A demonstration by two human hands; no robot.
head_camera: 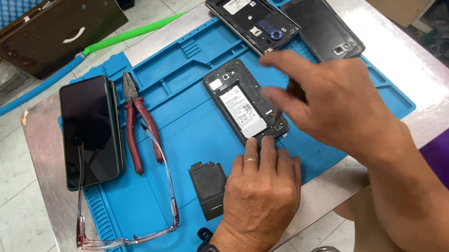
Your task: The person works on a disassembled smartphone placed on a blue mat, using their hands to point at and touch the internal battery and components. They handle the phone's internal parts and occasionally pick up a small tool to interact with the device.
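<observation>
An opened black phone (242, 105) lies back-up in the middle of the blue work mat (188, 126), its white-labelled battery (242, 111) showing. My left hand (259, 190), with a ring and a dark wristwatch, rests palm down and presses its fingertips on the phone's near end. My right hand (334, 107) hovers over the phone's right side, index finger stretched out toward the far left, blurred by motion. It holds nothing that I can see.
A second opened phone frame (251, 15) and a dark back cover (322, 24) lie at the far edge. A black phone (88, 130), red-handled pliers (137, 122) and glasses (131, 220) sit on the left. A small black box (209, 188) lies near my left hand.
</observation>
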